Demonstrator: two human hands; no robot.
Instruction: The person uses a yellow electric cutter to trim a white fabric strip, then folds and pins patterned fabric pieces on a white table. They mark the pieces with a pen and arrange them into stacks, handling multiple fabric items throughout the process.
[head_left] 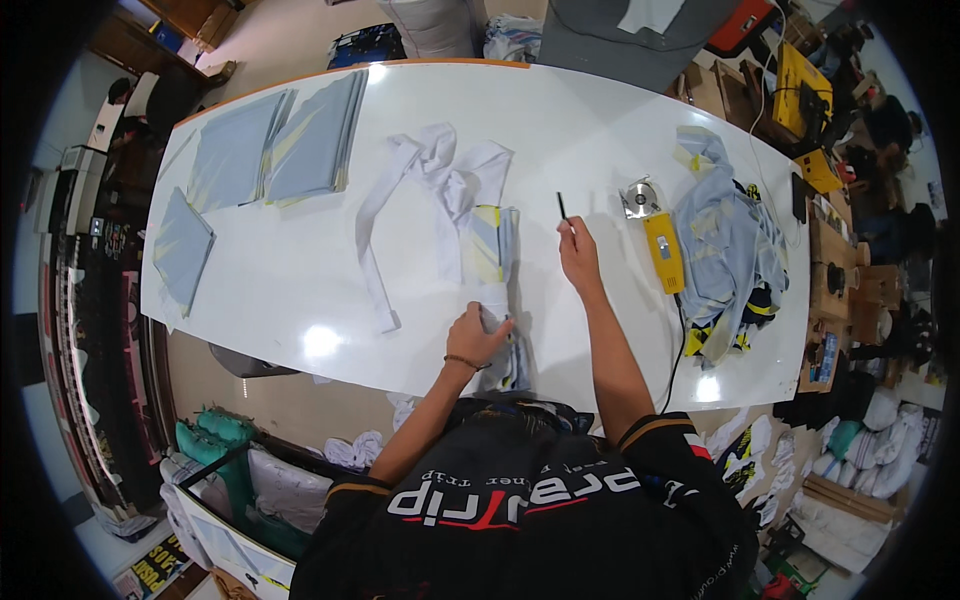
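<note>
A narrow bundle of folded grey-blue and yellow fabric [487,245] lies lengthwise in front of me, its near end reaching the table's front edge. My left hand [477,337] closes over it, thumb on the right side, where a white band crosses the bundle. From the bundle's far end a long white cloth strip [375,262] loops and trails to the left. Raised to the right of the bundle, my right hand [578,250] grips a thin black pen [561,206], which points up and away from me. Part of the bundle is hidden beneath the left hand.
The white table [300,285] carries stacks of grey-blue fabric panels [235,145] at the far left and a smaller panel stack [182,250] nearer. Rightward lie a yellow electric rotary cutter [662,252] with a cord and a heap of crumpled fabric [722,235].
</note>
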